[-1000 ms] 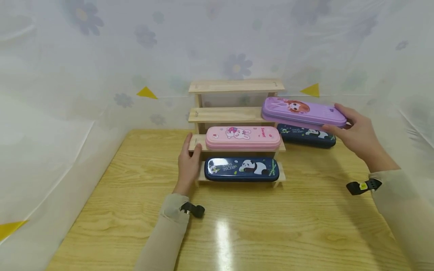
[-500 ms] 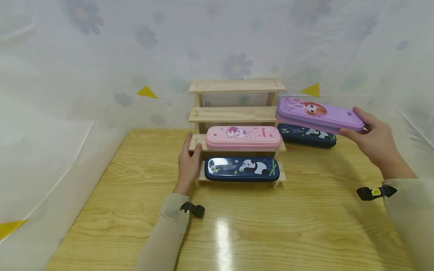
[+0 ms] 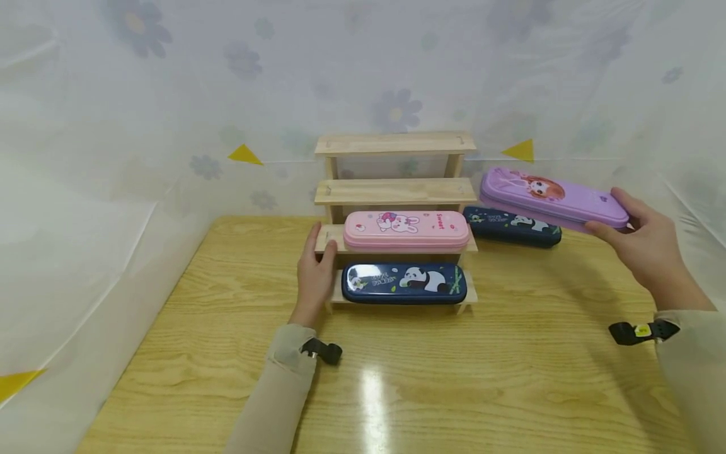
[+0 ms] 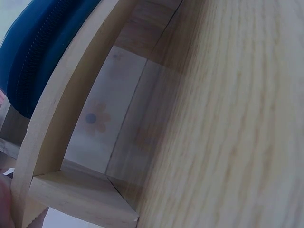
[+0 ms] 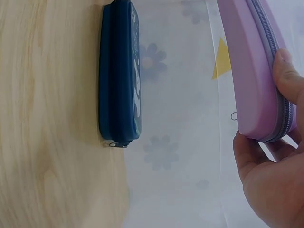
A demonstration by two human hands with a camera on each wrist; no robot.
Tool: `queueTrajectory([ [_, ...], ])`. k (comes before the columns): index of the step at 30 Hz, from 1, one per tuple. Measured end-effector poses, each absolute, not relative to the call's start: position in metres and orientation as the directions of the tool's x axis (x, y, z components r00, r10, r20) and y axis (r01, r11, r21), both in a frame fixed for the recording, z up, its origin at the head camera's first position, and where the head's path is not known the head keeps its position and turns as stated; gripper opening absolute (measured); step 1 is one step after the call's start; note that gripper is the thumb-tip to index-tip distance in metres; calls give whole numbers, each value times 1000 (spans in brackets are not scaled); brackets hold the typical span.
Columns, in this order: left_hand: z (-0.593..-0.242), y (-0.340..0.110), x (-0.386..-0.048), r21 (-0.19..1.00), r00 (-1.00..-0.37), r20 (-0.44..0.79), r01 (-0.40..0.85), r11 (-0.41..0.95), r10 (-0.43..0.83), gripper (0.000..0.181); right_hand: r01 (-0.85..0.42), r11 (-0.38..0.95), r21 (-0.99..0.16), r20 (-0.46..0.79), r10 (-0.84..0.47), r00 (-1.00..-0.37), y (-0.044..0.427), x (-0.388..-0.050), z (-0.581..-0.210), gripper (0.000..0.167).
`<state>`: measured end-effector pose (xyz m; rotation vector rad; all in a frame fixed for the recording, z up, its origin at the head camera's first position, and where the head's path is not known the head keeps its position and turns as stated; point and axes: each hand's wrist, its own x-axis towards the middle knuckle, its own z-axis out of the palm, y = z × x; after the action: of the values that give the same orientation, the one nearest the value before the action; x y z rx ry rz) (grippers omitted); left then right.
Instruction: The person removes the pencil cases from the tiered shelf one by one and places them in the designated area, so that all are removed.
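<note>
In the head view, my right hand [image 3: 649,243] grips the right end of a purple pencil case [image 3: 584,200] with a girl's picture. The case hangs in the air, its left end slightly higher. Zipper, thumb and fingertips show in the right wrist view. My left hand [image 3: 314,277] holds the left end of a stepped wooden rack [image 3: 395,191] at its second-lowest shelf, thumb toward the front; its other fingers are mostly hidden. On that shelf lies a pink bunny pencil case [image 3: 406,231]. A dark blue panda pencil case [image 3: 404,283] lies on the lowest shelf.
Another dark blue panda pencil case [image 3: 513,227] lies on the wood-grain table [image 3: 499,378] just right of the rack, below the purple one. A pale flowered sheet [image 3: 272,94] with yellow triangles [image 3: 246,154] surrounds the table at back and sides.
My right hand has moved right and slightly toward me with the purple pencil case, away from in front of the rack's second shelf from the top. The left hand stays in place.
</note>
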<state>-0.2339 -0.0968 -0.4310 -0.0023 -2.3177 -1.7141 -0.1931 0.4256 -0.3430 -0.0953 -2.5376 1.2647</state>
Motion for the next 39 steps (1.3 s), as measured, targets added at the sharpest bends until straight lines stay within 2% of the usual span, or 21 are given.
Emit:
queueTrajectory([
  [8, -431, -97, -234, 947, -970, 190, 139, 290, -154, 59, -15, 639, -769, 187, 203, -961, 434, -190, -355, 81],
  [18, -431, -97, -235, 942, -968, 203, 150, 301, -151, 59, -3, 675, -738, 113, 118, -987, 436, -190, -374, 86],
  [39, -428, -96, -233, 943, -968, 203, 152, 295, -149, 59, -24, 728, -685, 104, 65, -992, 431, -193, -398, 87],
])
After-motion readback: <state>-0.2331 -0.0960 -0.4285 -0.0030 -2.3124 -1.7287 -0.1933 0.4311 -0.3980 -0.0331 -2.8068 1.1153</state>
